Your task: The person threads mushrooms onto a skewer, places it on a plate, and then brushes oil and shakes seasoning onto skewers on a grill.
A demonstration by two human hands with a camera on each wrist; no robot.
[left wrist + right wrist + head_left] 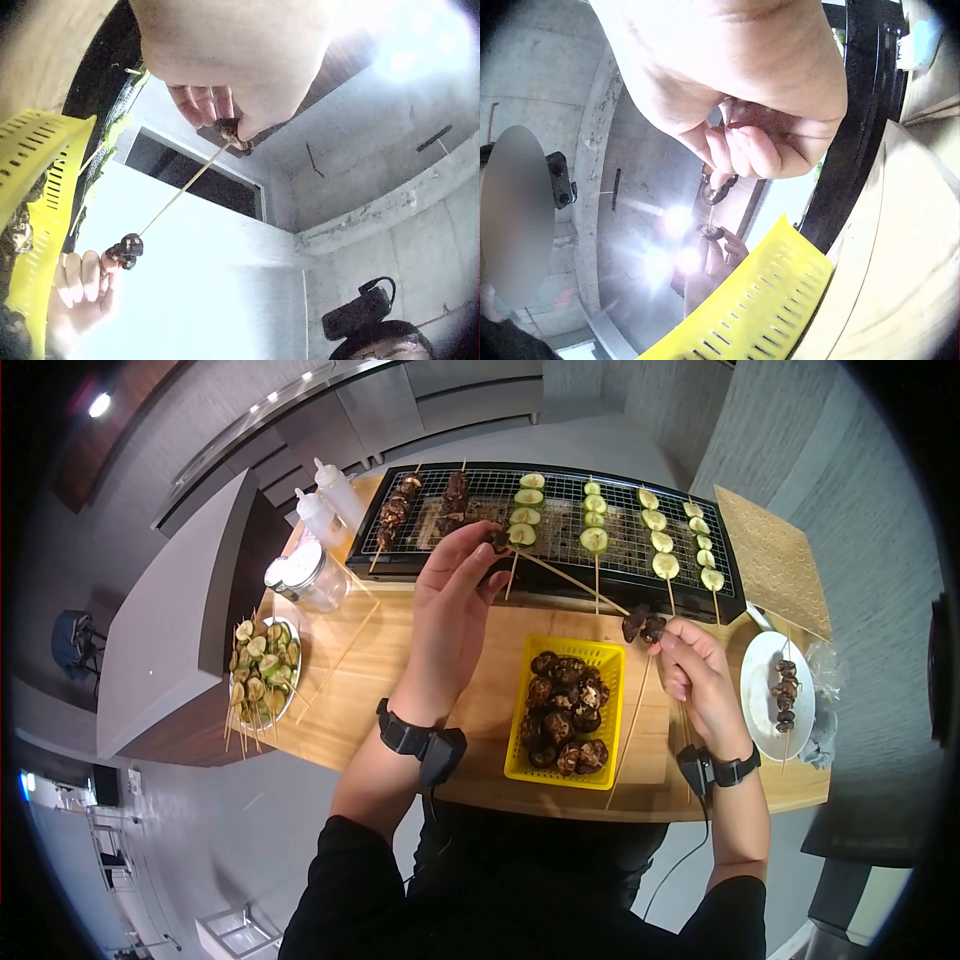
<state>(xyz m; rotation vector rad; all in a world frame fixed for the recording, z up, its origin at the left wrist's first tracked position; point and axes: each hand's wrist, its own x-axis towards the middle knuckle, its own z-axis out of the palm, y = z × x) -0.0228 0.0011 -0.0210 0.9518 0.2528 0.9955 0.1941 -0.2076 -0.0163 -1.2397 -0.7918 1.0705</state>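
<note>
Between the thumb and fingers of my left hand (452, 590) is a dark mushroom (231, 133), pinched at one end of a thin bamboo skewer (570, 577). My right hand (702, 678) grips the other end, where dark mushroom pieces (640, 625) sit against the curled fingertips. A bare length of the skewer slants between both hands, over the table's middle. Below it stands a yellow slotted basket (514, 760) holding several browned mushrooms (560, 726). In the right wrist view, the curled right fingers hide their part of the skewer.
Behind the hands, a black grill (620, 582) carries zucchini skewers (594, 540) and dark skewers (396, 510). A plate of zucchini skewers (262, 670), a glass jar (322, 582) and squeeze bottles (340, 495) stand left. At right is a white plate (762, 710) with one mushroom skewer (786, 690).
</note>
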